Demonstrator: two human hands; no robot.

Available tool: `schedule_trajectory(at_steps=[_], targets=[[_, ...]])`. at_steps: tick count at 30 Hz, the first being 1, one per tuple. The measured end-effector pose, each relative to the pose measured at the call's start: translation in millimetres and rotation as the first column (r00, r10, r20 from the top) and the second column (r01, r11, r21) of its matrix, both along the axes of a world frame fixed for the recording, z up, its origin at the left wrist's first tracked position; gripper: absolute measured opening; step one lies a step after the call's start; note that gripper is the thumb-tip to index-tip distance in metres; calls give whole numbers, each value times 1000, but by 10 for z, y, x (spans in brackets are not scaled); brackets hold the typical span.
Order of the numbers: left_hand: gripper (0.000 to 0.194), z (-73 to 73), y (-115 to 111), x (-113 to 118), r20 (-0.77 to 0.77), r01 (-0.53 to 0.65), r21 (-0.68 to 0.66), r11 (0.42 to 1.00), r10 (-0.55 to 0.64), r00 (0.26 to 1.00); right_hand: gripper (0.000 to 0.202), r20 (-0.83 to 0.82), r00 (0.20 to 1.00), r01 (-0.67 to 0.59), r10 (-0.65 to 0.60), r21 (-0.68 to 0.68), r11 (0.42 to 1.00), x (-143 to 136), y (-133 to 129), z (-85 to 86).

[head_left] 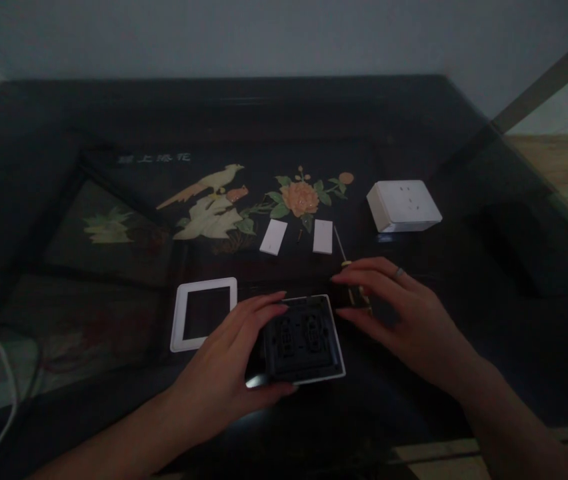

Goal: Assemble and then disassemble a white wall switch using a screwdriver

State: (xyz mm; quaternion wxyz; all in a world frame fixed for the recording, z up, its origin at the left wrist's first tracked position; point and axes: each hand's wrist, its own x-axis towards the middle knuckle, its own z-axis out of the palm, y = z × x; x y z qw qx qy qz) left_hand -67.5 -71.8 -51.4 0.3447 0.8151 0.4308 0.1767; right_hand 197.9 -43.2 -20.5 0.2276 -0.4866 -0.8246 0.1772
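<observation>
My left hand (pixel 229 353) is closed on the left side of a square wall switch or socket unit (pixel 304 343). The unit's black inner face is up, with a white rim along its edges. To its right, my right hand (pixel 394 300) has thumb and forefinger apart, close to the unit's right edge. A screwdriver (pixel 341 245) with a thin metal shaft points away from me beneath that hand. Its yellowish handle is partly covered by the fingers, which do not appear to grip it. Left of the unit lies a white square frame (pixel 180 319).
Two small white rectangular plates (pixel 273 237) lie past the hands, with a small screw (pixel 299 236) between them. A white socket box (pixel 407 202) stands at the right. The glossy dark tabletop (pixel 244 113) has bird-and-flower decoration. A white cable (pixel 9 380) hangs at the left.
</observation>
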Motion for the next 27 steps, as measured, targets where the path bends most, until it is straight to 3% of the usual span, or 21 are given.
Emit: schedule_trajectory(at_steps=[3,5,15,27], targets=[[78,1,20,-26,-12,1,37,999,-1,1000,35,-113,969,-232,218,-128,964,-46,-70,27],[79,-3,34,-36,-21,4,60,998,-3,1000,50,-107,958,-283,267,-175,943,-83,-107,8],[70,-11,34,-41,-62,35,276,961,-19,998,66,-17,955,-293,296,-203,934,-111,-115,-58],[75,22,36,-9,-91,91,292,952,-67,994,52,93,930,-348,355,-77,934,-114,-120,-37]])
